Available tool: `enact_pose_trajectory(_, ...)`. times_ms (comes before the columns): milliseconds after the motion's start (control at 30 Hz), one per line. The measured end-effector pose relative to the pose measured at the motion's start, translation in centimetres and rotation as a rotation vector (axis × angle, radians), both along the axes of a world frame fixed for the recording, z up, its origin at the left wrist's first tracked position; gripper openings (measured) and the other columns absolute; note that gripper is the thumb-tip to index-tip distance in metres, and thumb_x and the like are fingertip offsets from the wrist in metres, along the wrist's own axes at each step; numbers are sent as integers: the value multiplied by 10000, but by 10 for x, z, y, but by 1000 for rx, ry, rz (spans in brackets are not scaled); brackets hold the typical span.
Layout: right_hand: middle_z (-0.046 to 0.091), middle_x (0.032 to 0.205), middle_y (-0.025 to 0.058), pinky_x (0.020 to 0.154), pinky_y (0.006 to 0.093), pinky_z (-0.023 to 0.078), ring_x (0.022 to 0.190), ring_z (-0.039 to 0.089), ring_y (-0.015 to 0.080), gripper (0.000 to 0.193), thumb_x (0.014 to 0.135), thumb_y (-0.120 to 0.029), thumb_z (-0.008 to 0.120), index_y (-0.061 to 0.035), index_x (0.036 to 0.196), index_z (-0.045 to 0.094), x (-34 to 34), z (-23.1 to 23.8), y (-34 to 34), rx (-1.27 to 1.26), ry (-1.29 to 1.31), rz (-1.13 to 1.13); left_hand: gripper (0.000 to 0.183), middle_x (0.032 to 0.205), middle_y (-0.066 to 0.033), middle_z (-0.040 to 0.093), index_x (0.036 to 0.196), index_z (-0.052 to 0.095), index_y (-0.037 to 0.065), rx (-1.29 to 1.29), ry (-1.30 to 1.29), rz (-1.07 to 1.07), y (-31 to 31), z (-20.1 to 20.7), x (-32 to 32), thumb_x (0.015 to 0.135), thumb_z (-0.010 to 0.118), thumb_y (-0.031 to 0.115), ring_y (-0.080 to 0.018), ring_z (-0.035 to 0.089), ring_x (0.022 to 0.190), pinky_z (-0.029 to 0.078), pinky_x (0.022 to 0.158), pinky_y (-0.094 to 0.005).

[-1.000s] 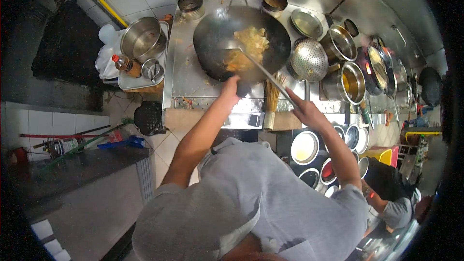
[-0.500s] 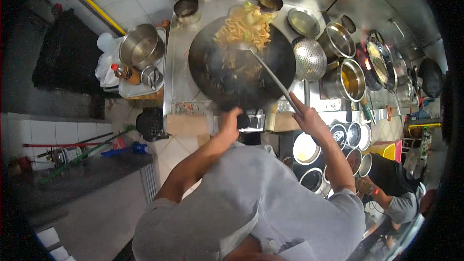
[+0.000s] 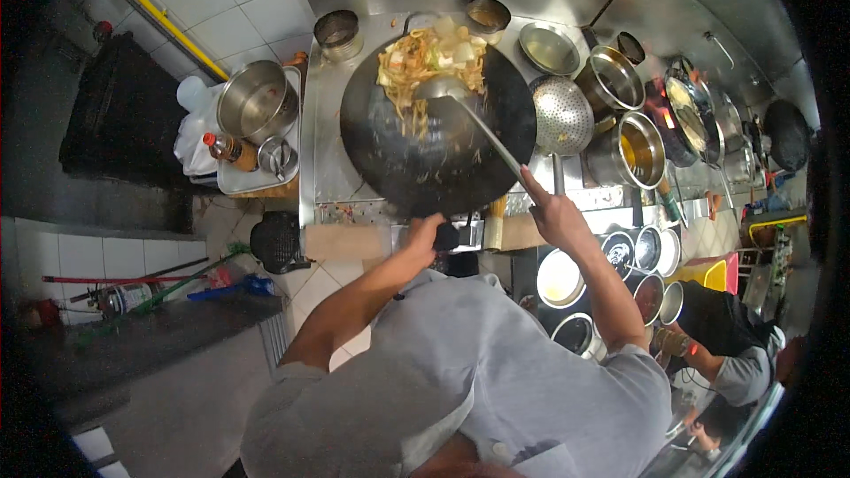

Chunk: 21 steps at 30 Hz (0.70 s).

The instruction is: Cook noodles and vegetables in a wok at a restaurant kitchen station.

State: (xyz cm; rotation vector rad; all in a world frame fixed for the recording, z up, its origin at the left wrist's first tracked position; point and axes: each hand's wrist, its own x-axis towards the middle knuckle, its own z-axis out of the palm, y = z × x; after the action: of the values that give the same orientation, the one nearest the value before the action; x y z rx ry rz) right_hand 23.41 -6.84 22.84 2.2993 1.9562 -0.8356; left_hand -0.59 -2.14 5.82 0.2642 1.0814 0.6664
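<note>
A large dark wok sits on the stove in front of me, its looped handle showing at the far rim. Noodles with cabbage and other vegetables are heaped against its far side, with stray bits on the bare near side. My left hand is closed at the wok's near edge, around a dark grip or cloth; the fingers partly hide it. With my right hand I hold a long-handled ladle, its metal bowl touching the near side of the noodles.
Right of the wok lie a perforated strainer, a metal bowl and pots. Several bowls stand beside my right arm. A tray with a pot and bottle is at left. Another person is at far right.
My left hand and the wok have come nearer to me. The noodles, earlier piled up over the far rim, now lie lower in the wok. Less steam shows.
</note>
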Motion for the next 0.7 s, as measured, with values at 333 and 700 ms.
enact_pose_trajectory(333, 622, 1149, 296, 919, 468, 474, 1084, 605, 438, 691, 888, -80, 596, -175, 1514, 317, 5, 23, -29, -94, 212, -113, 109, 721, -100, 598, 816, 595, 33, 17, -47, 87, 112, -10, 9, 827, 601, 141, -249, 616, 569, 520, 476, -390)
enact_pose_trajectory(700, 576, 785, 35, 474, 280, 413, 520, 426, 91, 672, 919, -64, 563, -152, 1533, 306, 4, -103, 36, 319, 528, -418, 114, 773, -111, 616, 829, 602, 38, -78, -38, 41, 112, 12, 15, 839, 591, 151, -255, 631, 649, 549, 551, -416)
